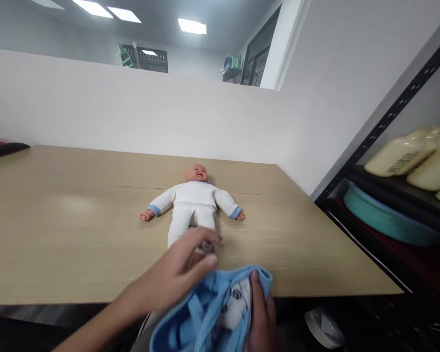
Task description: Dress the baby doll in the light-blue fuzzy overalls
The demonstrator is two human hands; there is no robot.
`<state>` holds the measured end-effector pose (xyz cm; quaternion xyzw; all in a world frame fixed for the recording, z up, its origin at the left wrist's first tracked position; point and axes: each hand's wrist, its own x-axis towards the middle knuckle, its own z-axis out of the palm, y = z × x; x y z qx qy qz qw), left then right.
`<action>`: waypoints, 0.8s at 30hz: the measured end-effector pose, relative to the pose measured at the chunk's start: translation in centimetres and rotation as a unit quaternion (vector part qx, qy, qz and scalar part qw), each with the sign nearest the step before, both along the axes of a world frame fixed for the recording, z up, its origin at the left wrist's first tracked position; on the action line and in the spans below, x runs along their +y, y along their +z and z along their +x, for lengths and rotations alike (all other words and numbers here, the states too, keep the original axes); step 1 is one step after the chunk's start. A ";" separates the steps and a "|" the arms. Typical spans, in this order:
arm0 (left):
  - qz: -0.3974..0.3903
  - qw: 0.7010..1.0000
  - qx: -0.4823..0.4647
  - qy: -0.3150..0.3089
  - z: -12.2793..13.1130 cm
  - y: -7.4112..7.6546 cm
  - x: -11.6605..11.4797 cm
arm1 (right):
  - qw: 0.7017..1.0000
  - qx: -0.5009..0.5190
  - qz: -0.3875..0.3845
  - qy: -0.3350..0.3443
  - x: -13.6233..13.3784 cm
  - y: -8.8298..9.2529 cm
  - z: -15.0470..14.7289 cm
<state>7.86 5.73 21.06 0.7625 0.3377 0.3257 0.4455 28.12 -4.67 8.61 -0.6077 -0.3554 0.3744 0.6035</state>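
A baby doll (195,195) in a white outfit with blue cuffs lies on its back on the wooden table (95,230), head toward the wall and arms spread. Close to me, over the table's front edge, hangs a light blue cloth garment (205,313) with a white patch inside that bears dark marks. My right hand (262,313) grips its upper right edge, thumb on top. Just above the garment is my left hand (187,269), fingers curved and apart from the thumb, nothing visible between them. It hides the doll's lower legs and feet.
On the right, a black metal shelf (392,98) holds several cream bottles (399,154) and, below them, a teal basin (385,215). A white wall (150,117) runs behind the table. Under the table at right sits a white round container (320,327).
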 end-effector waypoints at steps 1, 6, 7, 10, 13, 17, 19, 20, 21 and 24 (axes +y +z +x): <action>-0.029 0.999 0.007 -0.012 -0.1 -0.2 -1.9 | 1.000 -0.003 0.011 -0.010 0.8 0.1 0.0; -0.079 0.994 0.041 0.058 -1.4 -2.6 -5.3 | 0.998 -0.056 0.036 0.009 2.7 1.8 0.9; -0.079 0.993 0.036 0.075 -1.5 -3.0 -5.3 | 0.999 -0.040 0.029 0.015 2.7 2.3 1.0; -0.059 0.994 0.016 0.086 -1.3 -3.2 -4.9 | 0.998 0.062 -0.011 0.024 3.1 3.4 0.7; -0.072 0.995 -0.011 0.069 -0.8 -2.5 -4.5 | 0.997 0.069 0.000 0.038 2.8 4.2 0.5; -0.125 0.989 -0.022 0.074 -0.6 -1.4 -4.2 | 0.968 -0.162 0.155 0.115 0.6 5.7 1.0; -0.133 0.988 -0.023 0.069 -0.8 -1.2 -4.1 | 0.903 -0.308 0.239 0.182 -0.4 6.4 1.1; -0.132 0.989 -0.026 0.066 -1.0 -1.2 -4.1 | 0.861 -0.373 0.271 0.216 -0.7 6.7 1.0; -0.131 0.989 -0.028 0.061 -1.3 -1.3 -4.1 | 0.820 -0.427 0.293 0.242 -0.8 6.9 0.9; -0.132 0.990 -0.022 0.041 -2.2 -1.8 -4.3 | 0.769 -0.492 0.326 0.244 -0.2 7.0 0.7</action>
